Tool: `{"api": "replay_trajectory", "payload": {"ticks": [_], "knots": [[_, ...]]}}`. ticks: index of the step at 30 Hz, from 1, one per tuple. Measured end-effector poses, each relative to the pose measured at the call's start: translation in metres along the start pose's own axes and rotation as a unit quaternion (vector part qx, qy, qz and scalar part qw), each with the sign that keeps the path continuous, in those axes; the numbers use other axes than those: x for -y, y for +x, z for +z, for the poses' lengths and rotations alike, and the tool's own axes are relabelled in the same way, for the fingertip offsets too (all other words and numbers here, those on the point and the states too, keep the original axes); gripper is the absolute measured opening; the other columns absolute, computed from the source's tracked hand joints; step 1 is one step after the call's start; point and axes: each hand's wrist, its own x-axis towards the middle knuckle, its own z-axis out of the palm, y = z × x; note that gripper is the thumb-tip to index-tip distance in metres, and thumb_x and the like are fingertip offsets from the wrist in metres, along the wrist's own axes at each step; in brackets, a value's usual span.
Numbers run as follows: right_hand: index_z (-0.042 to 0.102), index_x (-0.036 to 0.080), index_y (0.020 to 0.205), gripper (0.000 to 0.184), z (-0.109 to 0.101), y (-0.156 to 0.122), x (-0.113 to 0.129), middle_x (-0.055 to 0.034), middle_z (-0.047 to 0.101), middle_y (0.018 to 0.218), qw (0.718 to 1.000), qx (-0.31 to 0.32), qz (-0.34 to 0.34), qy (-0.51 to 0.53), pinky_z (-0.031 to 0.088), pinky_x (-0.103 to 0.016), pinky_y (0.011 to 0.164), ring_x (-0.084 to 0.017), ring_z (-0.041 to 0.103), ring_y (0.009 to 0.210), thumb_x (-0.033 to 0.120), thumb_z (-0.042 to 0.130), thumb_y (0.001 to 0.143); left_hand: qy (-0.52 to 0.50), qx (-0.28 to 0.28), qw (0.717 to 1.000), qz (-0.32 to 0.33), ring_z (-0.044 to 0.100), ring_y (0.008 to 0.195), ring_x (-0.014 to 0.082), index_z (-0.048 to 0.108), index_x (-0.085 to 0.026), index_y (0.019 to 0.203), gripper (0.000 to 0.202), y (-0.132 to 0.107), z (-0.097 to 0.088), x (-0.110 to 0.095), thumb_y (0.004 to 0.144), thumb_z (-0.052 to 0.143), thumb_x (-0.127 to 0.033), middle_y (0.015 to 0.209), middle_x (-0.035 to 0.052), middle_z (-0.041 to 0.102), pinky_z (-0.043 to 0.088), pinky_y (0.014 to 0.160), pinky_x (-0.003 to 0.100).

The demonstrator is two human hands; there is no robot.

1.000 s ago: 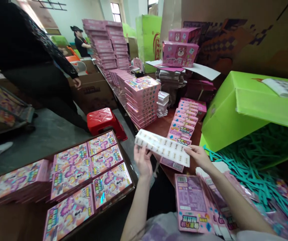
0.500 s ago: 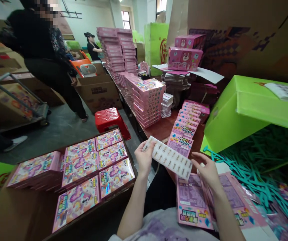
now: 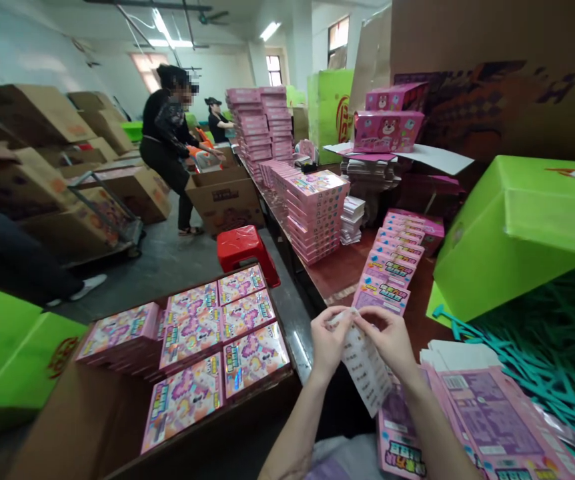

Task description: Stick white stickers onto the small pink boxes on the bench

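My left hand [image 3: 328,341] and my right hand [image 3: 390,337] are close together, both pinching the top end of a white plastic tray [image 3: 366,369] with rows of small pieces. The tray hangs almost upright, slanting down to the right over my lap. Flat pink boxes [image 3: 487,420] lie face down under my right forearm. A row of overlapping pink boxes [image 3: 391,267] runs away from my hands along the brown table [image 3: 340,270].
A brown carton [image 3: 92,427] at the left holds several pink picture boxes [image 3: 207,340]. A green box [image 3: 517,233] and teal strips [image 3: 542,353] fill the right. A red stool [image 3: 245,250], stacked pink boxes [image 3: 315,210], and two people by cardboard cartons [image 3: 225,197] stand farther off.
The tray has swung from lying flat and crosswise to hanging nearly upright. My right hand has come in beside my left at its top end. The camera has tilted up.
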Motion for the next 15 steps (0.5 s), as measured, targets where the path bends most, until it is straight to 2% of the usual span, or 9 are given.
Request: {"api": "replay_trajectory", "payload": {"ticks": [4,7,11,15], "knots": [[0.071,0.023,0.077,0.017,0.002,-0.002,-0.012,-0.0051,0.071,0.080,0.999,-0.041,0.014,0.002,0.055,-0.038,0.075,-0.023,0.067,0.077,0.037,0.074,0.069,0.054,-0.009,0.999,0.000,0.067,0.073,0.0185,0.075,-0.013,0.078,0.016,0.003,-0.002,0.001,0.069,0.073,-0.025,0.080,0.0101,0.073,0.051,0.070,0.026],[0.072,0.022,0.078,0.015,0.001,-0.003,-0.014,-0.0052,0.071,0.081,0.997,-0.075,0.014,-0.001,0.055,-0.038,0.076,-0.023,0.066,0.077,0.034,0.074,0.069,0.052,-0.006,0.998,-0.020,0.064,0.066,0.0163,0.074,-0.012,0.072,0.015,0.006,0.000,0.005,0.066,0.075,-0.026,0.073,0.0085,0.072,0.049,0.063,0.024],[0.070,0.022,0.077,0.010,-0.002,-0.005,-0.010,-0.0042,0.070,0.079,0.996,-0.087,-0.007,-0.007,0.054,-0.036,0.074,-0.022,0.065,0.076,0.031,0.071,0.073,0.024,-0.012,0.998,-0.063,0.056,0.053,0.0112,0.069,-0.012,0.066,0.024,0.009,0.004,0.012,0.061,0.080,-0.032,0.060,0.0026,0.065,0.043,0.051,0.020],[0.069,0.024,0.078,0.004,-0.006,-0.003,-0.008,-0.0037,0.068,0.082,0.992,-0.101,-0.053,-0.054,0.052,-0.037,0.076,-0.021,0.064,0.079,0.027,0.066,0.078,0.000,-0.012,0.997,-0.075,0.053,0.054,0.0101,0.070,-0.012,0.072,0.028,0.010,0.007,0.019,0.068,0.075,-0.040,0.062,0.0017,0.064,0.041,0.051,0.019]]}}
